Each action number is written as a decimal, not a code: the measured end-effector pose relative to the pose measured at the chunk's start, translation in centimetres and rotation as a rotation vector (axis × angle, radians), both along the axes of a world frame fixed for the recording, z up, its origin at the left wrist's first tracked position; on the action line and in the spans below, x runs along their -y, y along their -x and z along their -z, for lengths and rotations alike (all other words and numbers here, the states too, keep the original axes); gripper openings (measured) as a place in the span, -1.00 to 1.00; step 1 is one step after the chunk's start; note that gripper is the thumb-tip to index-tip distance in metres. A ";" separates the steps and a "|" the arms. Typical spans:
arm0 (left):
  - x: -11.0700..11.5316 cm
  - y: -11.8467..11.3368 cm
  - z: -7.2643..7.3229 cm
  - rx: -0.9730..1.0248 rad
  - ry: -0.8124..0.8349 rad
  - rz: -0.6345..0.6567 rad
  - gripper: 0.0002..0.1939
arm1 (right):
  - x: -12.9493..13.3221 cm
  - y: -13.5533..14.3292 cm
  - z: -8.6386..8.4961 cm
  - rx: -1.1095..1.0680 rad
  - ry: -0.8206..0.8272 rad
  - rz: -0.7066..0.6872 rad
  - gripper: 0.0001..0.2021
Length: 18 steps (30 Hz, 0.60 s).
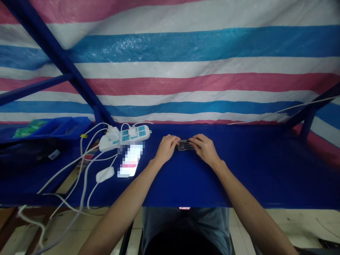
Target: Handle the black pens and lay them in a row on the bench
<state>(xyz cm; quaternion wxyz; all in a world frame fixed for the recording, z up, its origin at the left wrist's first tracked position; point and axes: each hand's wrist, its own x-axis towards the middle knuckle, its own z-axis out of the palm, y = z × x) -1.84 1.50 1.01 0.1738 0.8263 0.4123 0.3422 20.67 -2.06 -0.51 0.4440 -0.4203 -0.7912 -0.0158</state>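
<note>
Between my two hands, on the blue table (186, 180), lie several small dark grey, narrow pieces (183, 145) side by side; their exact kind is too small to tell. My left hand (169, 146) has its fingers together and pinches the left end of these pieces. My right hand (203, 146) is curled, with thumb and fingertips closed at their right end. Both sets of fingertips partly cover the pieces. Both forearms rest across the front of the table.
To the left are a lit phone (131, 161), a white power strip (135, 134) with plugs, a white charger box (105, 174) and loose white cables (85, 177). Farther left sit blue bins (66, 128) and a black bag (34, 152). A blue frame bar (63, 58) and striped sheeting stand behind.
</note>
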 end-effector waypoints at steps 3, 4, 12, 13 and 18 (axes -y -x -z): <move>0.1 0.0 0.0 0.031 0.002 -0.002 -0.78 | 0.0 0.0 -0.1 -0.017 -0.014 0.018 -0.76; 0.1 0.0 0.0 0.029 0.000 -0.004 -0.79 | 0.0 -0.1 -0.1 -0.017 -0.015 0.021 -0.76; 0.0 0.0 0.3 0.000 -0.012 0.004 -0.84 | -0.1 -0.4 0.0 -0.014 -0.015 0.012 -0.78; 0.0 0.0 0.3 0.018 -0.013 0.005 -0.84 | -0.2 -0.4 0.1 -0.016 -0.015 0.015 -0.78; 0.0 0.0 0.3 -0.012 -0.046 0.010 -0.86 | -0.2 -0.4 0.0 -0.016 -0.014 0.009 -0.77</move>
